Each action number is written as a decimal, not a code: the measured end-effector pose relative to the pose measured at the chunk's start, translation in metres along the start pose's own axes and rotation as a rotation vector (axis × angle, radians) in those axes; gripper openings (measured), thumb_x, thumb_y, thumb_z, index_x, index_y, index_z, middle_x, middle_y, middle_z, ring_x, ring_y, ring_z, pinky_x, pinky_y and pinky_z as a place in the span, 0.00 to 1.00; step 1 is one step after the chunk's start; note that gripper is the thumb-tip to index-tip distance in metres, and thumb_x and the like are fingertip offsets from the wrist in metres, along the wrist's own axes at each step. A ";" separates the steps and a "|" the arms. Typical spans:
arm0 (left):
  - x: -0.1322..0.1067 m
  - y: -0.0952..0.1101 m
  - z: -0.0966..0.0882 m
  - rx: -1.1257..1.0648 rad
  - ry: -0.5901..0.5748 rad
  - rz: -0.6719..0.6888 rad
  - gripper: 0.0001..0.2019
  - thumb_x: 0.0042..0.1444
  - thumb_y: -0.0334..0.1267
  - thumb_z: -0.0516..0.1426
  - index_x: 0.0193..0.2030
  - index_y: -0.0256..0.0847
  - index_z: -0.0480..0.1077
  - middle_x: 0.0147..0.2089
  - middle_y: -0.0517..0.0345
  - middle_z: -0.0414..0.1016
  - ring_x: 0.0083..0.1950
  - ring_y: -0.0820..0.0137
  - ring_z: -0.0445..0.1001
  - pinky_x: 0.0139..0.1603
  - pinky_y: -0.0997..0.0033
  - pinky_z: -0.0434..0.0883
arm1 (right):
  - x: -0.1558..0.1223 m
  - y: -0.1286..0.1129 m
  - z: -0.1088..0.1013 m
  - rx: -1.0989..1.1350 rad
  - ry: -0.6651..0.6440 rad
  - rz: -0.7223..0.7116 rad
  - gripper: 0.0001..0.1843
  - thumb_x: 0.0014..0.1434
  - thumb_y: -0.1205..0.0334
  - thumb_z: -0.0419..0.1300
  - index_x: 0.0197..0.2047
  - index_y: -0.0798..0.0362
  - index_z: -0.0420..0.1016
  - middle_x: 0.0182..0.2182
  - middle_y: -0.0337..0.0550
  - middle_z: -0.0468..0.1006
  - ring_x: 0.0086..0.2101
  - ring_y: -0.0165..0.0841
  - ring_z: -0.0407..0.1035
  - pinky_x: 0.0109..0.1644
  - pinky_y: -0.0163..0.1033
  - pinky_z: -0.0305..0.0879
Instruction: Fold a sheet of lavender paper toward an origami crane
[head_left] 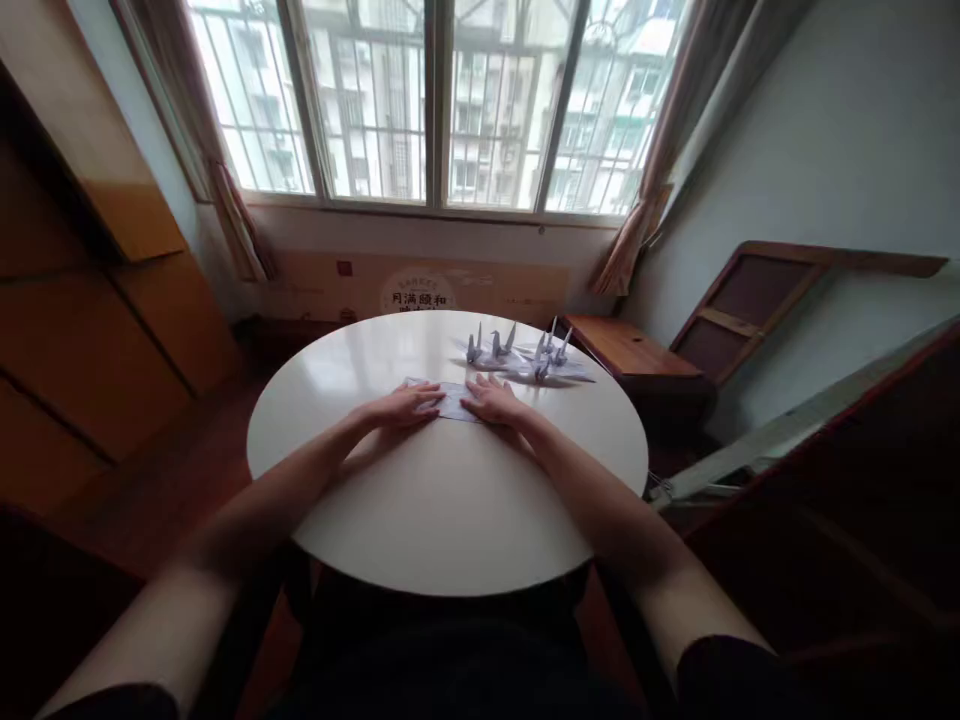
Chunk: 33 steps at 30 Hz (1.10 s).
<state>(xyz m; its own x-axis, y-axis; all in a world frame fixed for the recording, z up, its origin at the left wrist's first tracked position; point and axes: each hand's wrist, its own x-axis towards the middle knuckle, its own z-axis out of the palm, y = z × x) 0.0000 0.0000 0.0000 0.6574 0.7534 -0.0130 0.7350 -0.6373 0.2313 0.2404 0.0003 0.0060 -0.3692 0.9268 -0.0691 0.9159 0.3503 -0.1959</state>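
A sheet of pale, bluish-white paper [453,403] lies flat on the round white table [442,500]. On its left part rests my left hand [411,403], fingers stretched out and pointing inward. My right hand [493,400] lies on the right part, its fingers also extended and spread. Both palms face down, and the middle of the paper shows between them. Just beyond my right hand stand several folded paper cranes [540,365] of similar pale paper. Parts of the sheet under my hands are hidden.
A wooden stool or low table [630,347] stands past the table's right edge. Against the right wall leans a wooden framed piece [757,300]. Orange-brown cabinets [165,330] are at the left. A printed cardboard box [315,285] lies below the window.
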 end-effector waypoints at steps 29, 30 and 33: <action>0.005 -0.012 0.006 -0.141 0.296 0.296 0.22 0.54 0.52 0.60 0.52 0.41 0.74 0.55 0.48 0.75 0.54 0.60 0.74 0.56 0.64 0.69 | -0.009 -0.013 -0.006 0.140 0.233 -0.560 0.13 0.56 0.55 0.65 0.43 0.51 0.81 0.42 0.48 0.81 0.43 0.39 0.74 0.47 0.39 0.66; 0.006 -0.011 0.006 -0.167 0.296 0.317 0.21 0.55 0.50 0.60 0.51 0.41 0.74 0.53 0.49 0.76 0.52 0.62 0.75 0.55 0.66 0.69 | -0.010 -0.014 -0.006 0.148 0.228 -0.558 0.13 0.56 0.55 0.64 0.43 0.50 0.81 0.41 0.47 0.81 0.42 0.39 0.74 0.46 0.38 0.65; 0.006 -0.007 0.002 -0.199 0.305 0.353 0.19 0.54 0.46 0.62 0.50 0.41 0.75 0.48 0.50 0.78 0.47 0.63 0.77 0.51 0.68 0.71 | -0.011 -0.015 -0.007 0.191 0.223 -0.535 0.13 0.57 0.54 0.63 0.44 0.49 0.81 0.40 0.45 0.82 0.41 0.38 0.75 0.45 0.37 0.65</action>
<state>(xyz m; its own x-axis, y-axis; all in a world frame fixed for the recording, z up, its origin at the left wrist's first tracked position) -0.0008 0.0083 -0.0036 0.7595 0.5296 0.3777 0.4113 -0.8408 0.3519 0.2322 -0.0140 0.0162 -0.7093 0.6426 0.2897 0.5609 0.7635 -0.3201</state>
